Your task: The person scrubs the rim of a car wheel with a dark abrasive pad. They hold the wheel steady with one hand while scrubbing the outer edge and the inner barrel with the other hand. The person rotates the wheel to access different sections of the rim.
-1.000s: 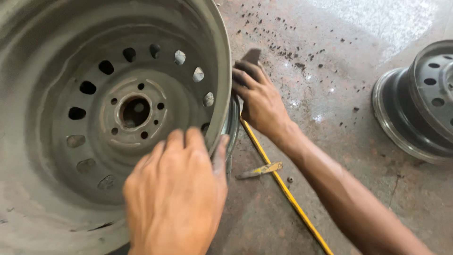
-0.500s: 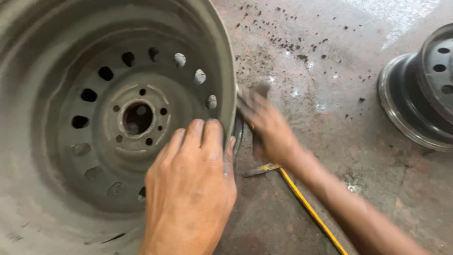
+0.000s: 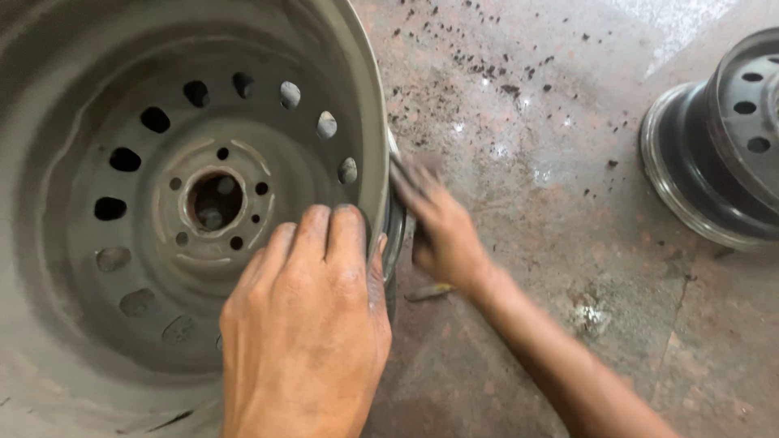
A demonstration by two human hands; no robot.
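Gripping the edge of the grey rim (image 3: 162, 203) at frame left, the left hand (image 3: 304, 332) curls over it. At centre, the blurred right hand (image 3: 438, 231) presses a dark pad against the rim's outside. Two rims show; the second, a black rim (image 3: 722, 146), lies on the floor (image 3: 535, 105) at right.
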